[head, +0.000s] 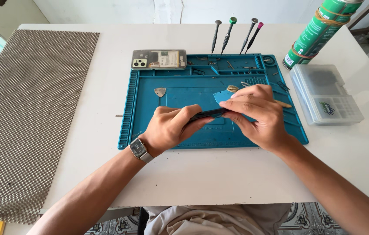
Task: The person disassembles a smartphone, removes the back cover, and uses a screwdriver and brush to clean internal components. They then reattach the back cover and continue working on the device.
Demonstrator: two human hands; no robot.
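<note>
Both hands grip one dark, flat phone [205,115] edge-on above the middle of the blue work mat [149,126], near the surface's front edge. Left hand [169,126] has its fingers curled around the phone's left end; right hand [254,115] has its fingers pinching the right end. Four screwdrivers [232,35] stand at the mat's far edge, beside another phone [159,59].

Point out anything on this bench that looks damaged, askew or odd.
One oddity: the phone at the blue mat's top-left corner lies with its back cover off, insides exposed. The green spray can looks tilted, likely camera angle. Both hands, left hand and right hand, grip a dark slim device.
</note>
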